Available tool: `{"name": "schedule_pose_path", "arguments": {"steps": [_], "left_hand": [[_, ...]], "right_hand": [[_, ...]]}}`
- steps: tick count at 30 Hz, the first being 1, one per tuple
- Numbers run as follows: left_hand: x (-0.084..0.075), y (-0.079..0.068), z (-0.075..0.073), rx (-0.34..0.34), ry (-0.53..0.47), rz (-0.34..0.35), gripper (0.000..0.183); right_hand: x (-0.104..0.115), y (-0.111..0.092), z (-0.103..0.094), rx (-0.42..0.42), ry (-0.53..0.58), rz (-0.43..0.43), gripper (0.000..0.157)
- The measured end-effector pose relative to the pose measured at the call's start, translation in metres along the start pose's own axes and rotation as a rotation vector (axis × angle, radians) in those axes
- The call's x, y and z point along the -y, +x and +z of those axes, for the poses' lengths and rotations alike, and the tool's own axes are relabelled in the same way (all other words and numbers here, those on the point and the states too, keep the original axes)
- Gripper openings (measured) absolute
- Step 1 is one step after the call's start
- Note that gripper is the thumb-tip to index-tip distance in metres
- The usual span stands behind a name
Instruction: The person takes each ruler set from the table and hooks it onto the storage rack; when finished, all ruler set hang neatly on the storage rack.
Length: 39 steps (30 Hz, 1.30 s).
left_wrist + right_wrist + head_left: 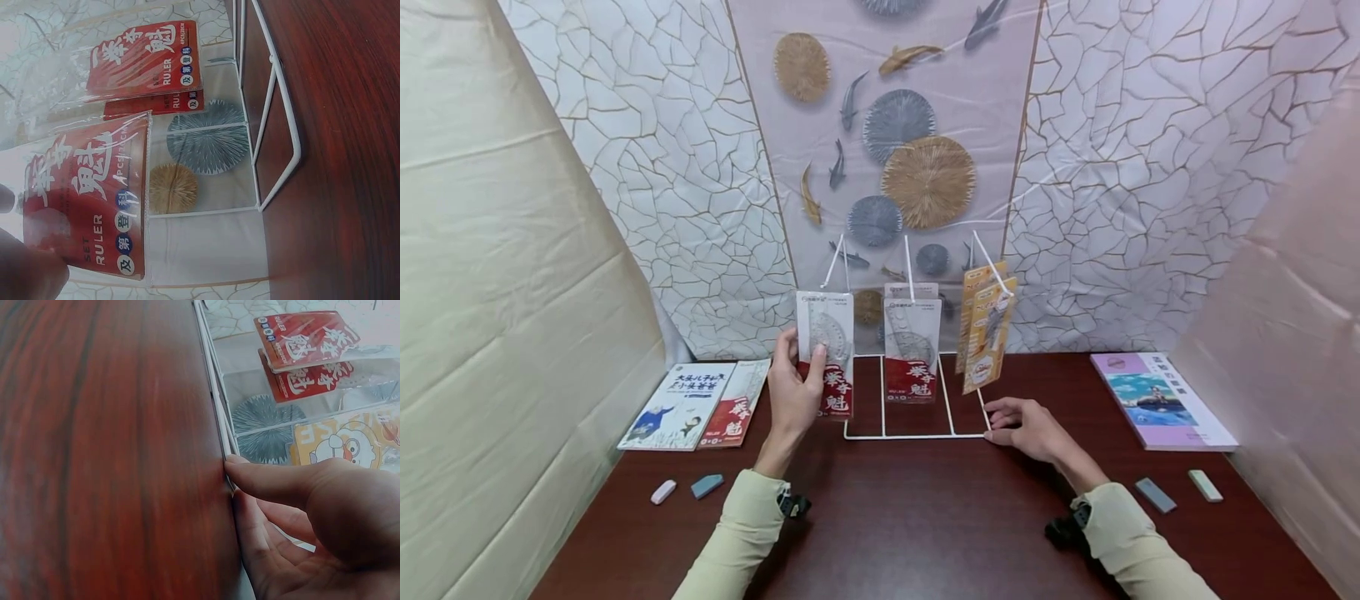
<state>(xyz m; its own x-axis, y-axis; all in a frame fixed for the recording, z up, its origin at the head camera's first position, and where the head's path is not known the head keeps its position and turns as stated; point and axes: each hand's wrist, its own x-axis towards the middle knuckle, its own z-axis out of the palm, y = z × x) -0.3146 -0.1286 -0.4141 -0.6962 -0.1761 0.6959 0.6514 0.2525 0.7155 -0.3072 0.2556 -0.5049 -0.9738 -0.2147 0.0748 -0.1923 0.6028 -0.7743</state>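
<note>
My left hand pinches a ruler set in a clear-and-red pack, thumb in front and fingers behind. Its top edge lies right at the tip of the left hook of a white wire display rack. In the left wrist view the red lower part of this ruler set faces the camera. My right hand pinches the rack's front right base corner between thumb and fingers. From the middle hook hang two more ruler sets, one behind the other. Orange cartoon packs hang on the right hook, turned at an angle.
On the left lie a picture book and another ruler set, with two erasers in front. A pink-edged book and two more erasers are on the right. A patterned cloth backdrop stands behind the table.
</note>
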Motion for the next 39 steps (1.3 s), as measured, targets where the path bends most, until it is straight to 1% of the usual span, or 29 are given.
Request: {"name": "schedule_pose_path", "arguments": {"steps": [3,6,10,15,21,23,25,29,30,31,33,35,36,38,39], "left_hand": [[0.012,0.001,-0.002,-0.012,0.005,-0.011,0.037],[0.017,0.004,-0.001,-0.018,0.018,-0.006,0.035],[0.024,0.010,0.004,-0.016,0.032,-0.012,0.035],[0.033,0.019,0.011,0.014,0.043,-0.060,0.037],[0.041,0.020,0.008,0.074,0.034,-0.128,0.031],[0.041,0.020,0.006,0.099,0.042,-0.141,0.031],[0.035,0.019,0.002,0.114,0.048,-0.151,0.032],[0.021,0.015,-0.011,0.147,0.076,-0.155,0.033],[0.020,0.013,-0.016,0.159,0.089,-0.155,0.033],[0.022,0.011,-0.020,0.168,0.108,-0.157,0.034],[0.036,0.008,-0.034,0.201,0.174,-0.150,0.034],[0.052,0.005,-0.052,0.241,0.253,-0.143,0.035],[0.059,0.004,-0.062,0.260,0.311,-0.149,0.035],[0.072,0.004,-0.082,0.321,0.425,-0.185,0.037],[0.074,0.004,-0.090,0.353,0.481,-0.215,0.038]], "right_hand": [[0.001,0.001,0.001,0.012,0.001,-0.005,0.047],[0.000,0.002,0.000,0.011,-0.001,0.005,0.046],[-0.002,0.000,0.001,0.012,0.005,0.008,0.046],[-0.002,-0.001,0.003,0.013,0.029,0.002,0.047],[-0.002,-0.004,0.001,0.001,0.049,-0.017,0.048],[-0.002,-0.006,0.001,-0.008,0.050,-0.006,0.048],[-0.002,-0.007,0.000,-0.003,0.046,0.007,0.048],[-0.001,-0.006,0.000,0.012,0.049,0.026,0.048],[-0.001,-0.006,0.000,0.015,0.046,0.025,0.048],[-0.001,-0.005,0.000,0.014,0.047,0.027,0.048],[-0.002,-0.004,0.000,0.010,0.044,0.034,0.048],[-0.002,-0.003,0.000,0.011,0.040,0.034,0.048],[-0.002,-0.003,-0.001,0.013,0.039,0.026,0.049],[-0.001,-0.003,-0.002,0.012,0.036,0.020,0.049],[-0.001,-0.003,-0.003,0.009,0.034,0.021,0.048]]}}
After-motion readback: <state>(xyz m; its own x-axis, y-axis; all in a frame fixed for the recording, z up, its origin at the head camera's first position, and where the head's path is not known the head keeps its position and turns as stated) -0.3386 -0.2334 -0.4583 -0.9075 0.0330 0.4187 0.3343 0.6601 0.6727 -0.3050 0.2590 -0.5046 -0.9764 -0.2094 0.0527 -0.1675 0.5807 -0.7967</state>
